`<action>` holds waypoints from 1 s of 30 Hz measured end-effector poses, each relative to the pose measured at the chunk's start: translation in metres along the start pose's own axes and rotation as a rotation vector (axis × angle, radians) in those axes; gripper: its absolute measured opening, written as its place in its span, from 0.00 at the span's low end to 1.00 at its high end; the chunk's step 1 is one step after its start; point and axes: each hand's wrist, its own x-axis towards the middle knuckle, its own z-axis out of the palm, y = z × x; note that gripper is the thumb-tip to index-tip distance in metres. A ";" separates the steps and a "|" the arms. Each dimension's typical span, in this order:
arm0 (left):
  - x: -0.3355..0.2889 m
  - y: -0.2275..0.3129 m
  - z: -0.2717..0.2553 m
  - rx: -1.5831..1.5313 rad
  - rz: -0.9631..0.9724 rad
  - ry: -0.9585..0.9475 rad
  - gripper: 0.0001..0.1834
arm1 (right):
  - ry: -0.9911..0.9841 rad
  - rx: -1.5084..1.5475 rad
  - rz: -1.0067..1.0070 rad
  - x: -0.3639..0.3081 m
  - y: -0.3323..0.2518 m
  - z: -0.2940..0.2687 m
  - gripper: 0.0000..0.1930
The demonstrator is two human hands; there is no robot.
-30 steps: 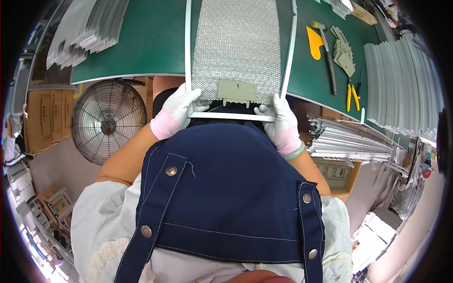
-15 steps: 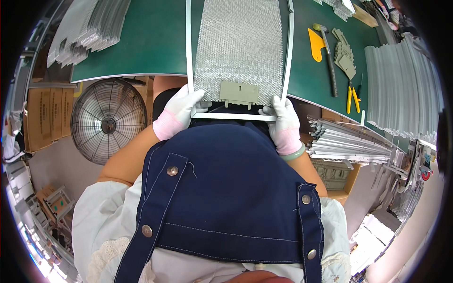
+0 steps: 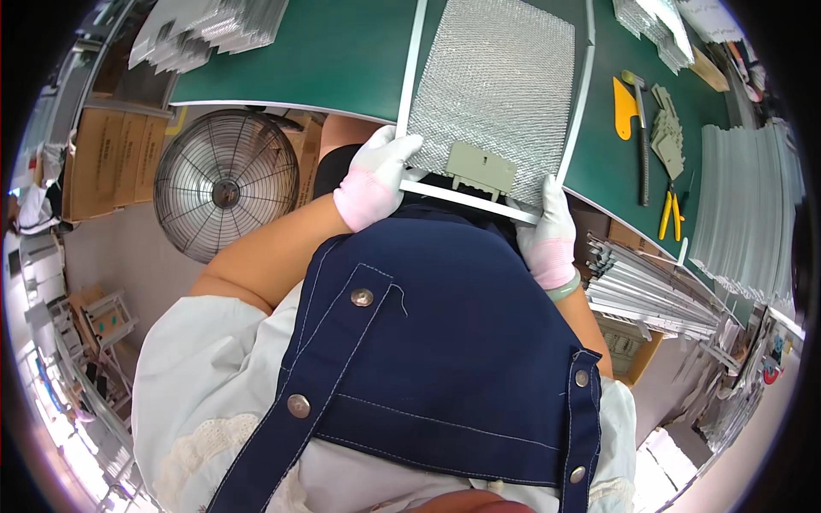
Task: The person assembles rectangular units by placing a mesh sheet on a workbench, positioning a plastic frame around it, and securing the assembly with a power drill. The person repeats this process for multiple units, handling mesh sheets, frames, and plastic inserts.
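Observation:
My left hand (image 3: pixel 377 175), in a white glove with a pink cuff, is closed on the near left corner of a thin white metal frame (image 3: pixel 466 200). My right hand (image 3: pixel 551 227), gloved the same way, grips its near right corner; some of those fingers are hidden behind the bar. Within the frame lies a silvery mesh panel (image 3: pixel 500 77) that stops short of the near bar. A grey-green plastic piece with prongs (image 3: pixel 481 171) sits at the panel's near edge, its prongs pointing toward me. The frame's near end juts past the table edge, over my lap.
On the green table (image 3: pixel 342 51) are a stack of mesh sheets (image 3: pixel 227 26), a yellow scraper (image 3: pixel 625 107), a hammer (image 3: pixel 642 141), several grey-green plastic pieces (image 3: pixel 667 132), yellow-handled pliers (image 3: pixel 671 214) and stacked metal strips (image 3: pixel 744 214). A floor fan (image 3: pixel 226 192) stands at left.
The frame with its mesh panel now appears farther right and tilted, its near right corner lower. Both hands keep their hold on it. The whole view has shifted too.

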 end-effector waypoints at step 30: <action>-0.004 0.007 0.009 0.200 -0.021 -0.074 0.17 | 0.037 -0.281 -0.162 0.001 -0.001 -0.016 0.17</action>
